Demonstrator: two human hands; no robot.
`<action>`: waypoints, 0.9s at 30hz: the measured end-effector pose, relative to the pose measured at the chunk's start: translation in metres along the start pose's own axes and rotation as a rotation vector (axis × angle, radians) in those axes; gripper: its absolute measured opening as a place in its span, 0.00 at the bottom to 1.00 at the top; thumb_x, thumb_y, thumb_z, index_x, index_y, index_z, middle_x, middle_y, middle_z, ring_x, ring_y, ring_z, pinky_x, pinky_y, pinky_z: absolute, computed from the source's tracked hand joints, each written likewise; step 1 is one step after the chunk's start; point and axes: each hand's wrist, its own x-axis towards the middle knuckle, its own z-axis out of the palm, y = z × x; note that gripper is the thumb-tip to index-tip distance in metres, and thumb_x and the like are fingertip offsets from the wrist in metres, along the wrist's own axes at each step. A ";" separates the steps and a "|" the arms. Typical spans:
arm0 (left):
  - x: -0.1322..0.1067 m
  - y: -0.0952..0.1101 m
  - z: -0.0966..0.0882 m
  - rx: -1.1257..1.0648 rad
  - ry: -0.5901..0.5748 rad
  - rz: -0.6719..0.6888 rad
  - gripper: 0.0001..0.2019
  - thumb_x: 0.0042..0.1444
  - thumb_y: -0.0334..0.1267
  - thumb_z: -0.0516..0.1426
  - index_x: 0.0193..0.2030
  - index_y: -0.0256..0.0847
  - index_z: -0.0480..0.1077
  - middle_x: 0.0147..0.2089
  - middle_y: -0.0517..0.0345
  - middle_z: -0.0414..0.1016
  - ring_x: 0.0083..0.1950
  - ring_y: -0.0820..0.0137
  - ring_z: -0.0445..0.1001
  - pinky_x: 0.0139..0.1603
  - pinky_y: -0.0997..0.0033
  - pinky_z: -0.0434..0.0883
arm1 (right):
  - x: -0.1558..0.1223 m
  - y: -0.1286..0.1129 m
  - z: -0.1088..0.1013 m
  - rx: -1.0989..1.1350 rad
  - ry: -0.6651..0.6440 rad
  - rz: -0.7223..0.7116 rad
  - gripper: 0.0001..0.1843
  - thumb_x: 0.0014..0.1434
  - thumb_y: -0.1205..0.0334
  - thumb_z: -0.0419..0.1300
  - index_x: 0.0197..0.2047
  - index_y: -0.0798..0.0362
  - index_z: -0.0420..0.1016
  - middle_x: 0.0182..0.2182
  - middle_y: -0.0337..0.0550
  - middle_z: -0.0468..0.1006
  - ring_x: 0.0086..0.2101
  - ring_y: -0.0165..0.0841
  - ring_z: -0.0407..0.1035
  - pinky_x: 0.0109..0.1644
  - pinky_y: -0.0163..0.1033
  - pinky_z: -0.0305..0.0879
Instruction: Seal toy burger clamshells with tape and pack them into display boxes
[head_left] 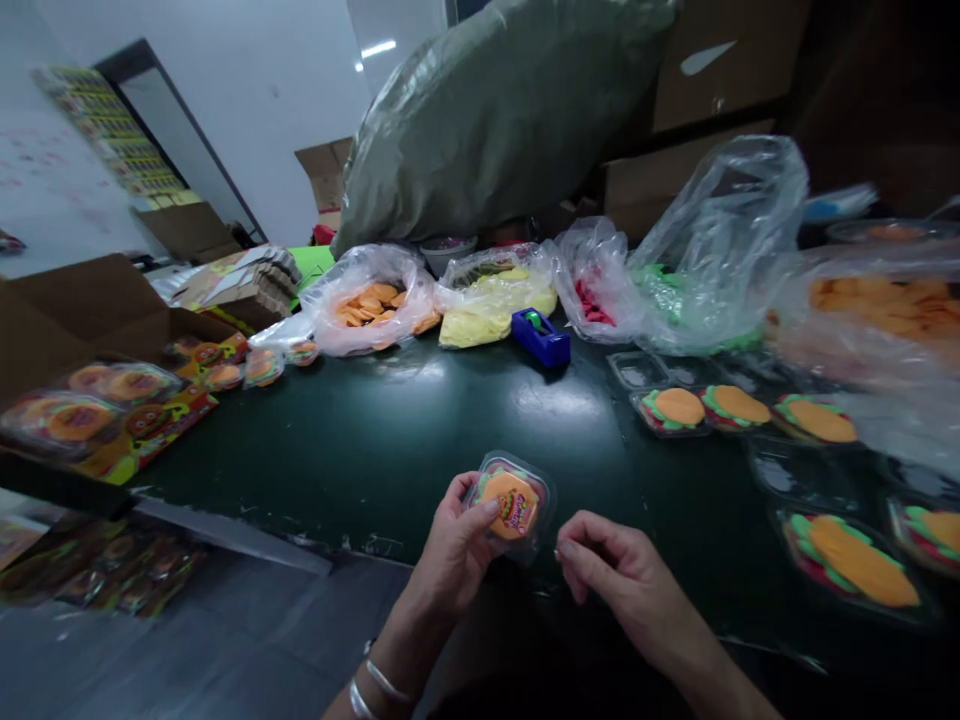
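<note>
Burger pack (511, 503): small clear plastic shell with an orange bun-shaped sweet inside, a printed sticker on its top, green and red layers showing at the rim. Held just above the near edge of the dark green table (420, 430). Left hand (452, 548) grips it from the left, thumb on the lid, fingers underneath. Right hand (611, 572) just beside it, not touching, fingers curled with tips pinched together; whether anything sits between them cannot be made out. Judged light; thin shell likely springy and a little slick, so edges and corners are the best hold, not the flexing lid. Further right, open trays of burgers (679, 408) in rows. Beyond, a blue tape dispenser (541, 336), then bags of orange pieces (373, 303) and yellow pieces (495, 305)
</note>
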 end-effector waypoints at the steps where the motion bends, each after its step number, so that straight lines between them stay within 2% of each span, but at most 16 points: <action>1: -0.001 -0.001 0.002 0.001 -0.003 0.001 0.25 0.42 0.36 0.68 0.43 0.39 0.61 0.41 0.51 0.75 0.38 0.64 0.77 0.36 0.66 0.75 | -0.001 0.001 0.002 -0.016 -0.003 -0.003 0.17 0.61 0.50 0.54 0.27 0.53 0.66 0.19 0.33 0.65 0.23 0.28 0.57 0.29 0.35 0.54; 8: -0.007 -0.003 0.012 0.013 -0.003 0.018 0.26 0.41 0.36 0.69 0.44 0.40 0.60 0.41 0.53 0.75 0.37 0.66 0.76 0.34 0.67 0.75 | 0.005 0.004 -0.002 -0.090 0.054 -0.013 0.17 0.61 0.51 0.54 0.25 0.52 0.66 0.18 0.33 0.66 0.22 0.27 0.58 0.27 0.34 0.55; 12: -0.008 -0.006 0.013 0.013 0.008 0.060 0.26 0.41 0.35 0.69 0.44 0.41 0.61 0.40 0.53 0.75 0.36 0.66 0.76 0.34 0.69 0.75 | 0.011 0.003 0.000 -0.083 0.132 0.066 0.18 0.55 0.48 0.58 0.22 0.52 0.66 0.15 0.33 0.64 0.19 0.26 0.56 0.23 0.33 0.53; 15: -0.012 -0.008 0.012 -0.046 -0.031 0.026 0.23 0.45 0.36 0.67 0.46 0.40 0.64 0.43 0.51 0.76 0.39 0.64 0.76 0.37 0.68 0.74 | 0.015 0.003 0.002 0.059 0.057 0.130 0.18 0.49 0.48 0.63 0.22 0.52 0.67 0.14 0.33 0.66 0.17 0.26 0.57 0.22 0.33 0.54; 18: -0.021 -0.012 0.012 -0.156 -0.097 -0.087 0.17 0.52 0.40 0.63 0.47 0.37 0.68 0.45 0.49 0.76 0.42 0.65 0.76 0.42 0.68 0.73 | 0.018 0.009 0.006 0.254 -0.053 0.130 0.19 0.42 0.48 0.69 0.23 0.53 0.68 0.17 0.33 0.68 0.18 0.25 0.57 0.21 0.31 0.54; 20: -0.027 -0.015 0.011 -0.217 -0.128 -0.146 0.17 0.53 0.41 0.62 0.48 0.37 0.70 0.47 0.49 0.75 0.44 0.66 0.76 0.45 0.68 0.72 | 0.019 0.016 0.010 0.325 -0.089 0.095 0.20 0.42 0.47 0.69 0.23 0.54 0.68 0.17 0.32 0.66 0.18 0.24 0.54 0.20 0.31 0.51; 22: -0.030 -0.016 0.010 -0.237 -0.145 -0.142 0.17 0.53 0.41 0.63 0.47 0.37 0.71 0.47 0.49 0.76 0.44 0.66 0.75 0.47 0.67 0.71 | 0.018 0.023 0.010 0.348 -0.089 0.066 0.20 0.46 0.45 0.66 0.24 0.54 0.68 0.17 0.31 0.63 0.18 0.23 0.52 0.21 0.31 0.50; 24: -0.028 -0.016 0.009 -0.221 -0.150 -0.092 0.15 0.53 0.40 0.62 0.46 0.36 0.71 0.45 0.50 0.76 0.44 0.66 0.75 0.47 0.68 0.71 | 0.015 0.027 0.006 0.305 0.019 0.049 0.18 0.50 0.47 0.65 0.26 0.53 0.69 0.18 0.31 0.64 0.20 0.24 0.54 0.24 0.30 0.54; 27: -0.022 -0.015 0.009 -0.198 -0.133 0.003 0.16 0.51 0.37 0.64 0.46 0.37 0.69 0.45 0.49 0.76 0.43 0.66 0.75 0.45 0.68 0.70 | 0.004 0.027 -0.004 0.140 0.350 -0.011 0.13 0.53 0.51 0.64 0.28 0.52 0.71 0.21 0.33 0.67 0.25 0.27 0.60 0.30 0.30 0.59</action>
